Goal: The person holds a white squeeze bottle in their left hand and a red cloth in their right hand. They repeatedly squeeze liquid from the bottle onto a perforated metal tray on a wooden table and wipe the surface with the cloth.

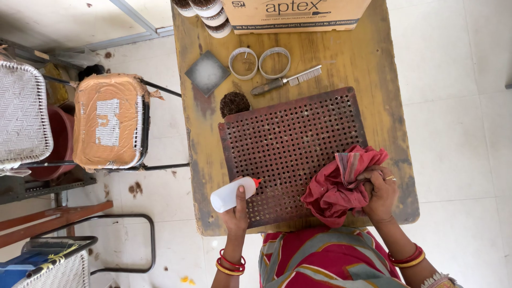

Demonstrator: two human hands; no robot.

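Note:
My left hand [236, 214] grips a white squeeze bottle [230, 194] with a red nozzle, tipped sideways over the lower left corner of a rusty perforated metal plate [288, 138]. A bunched red cloth [338, 186] rests on the plate's lower right corner, and my right hand [380, 194] is closed on it. The plate lies flat on a worn wooden table [368, 69].
Behind the plate lie a dark bristle clump [234, 103], a metal comb [285, 81], two metal rings [260, 62], a grey square tile [207, 72], a cardboard box [298, 13] and stacked jars [210, 13]. Woven chairs [109, 121] stand to the left.

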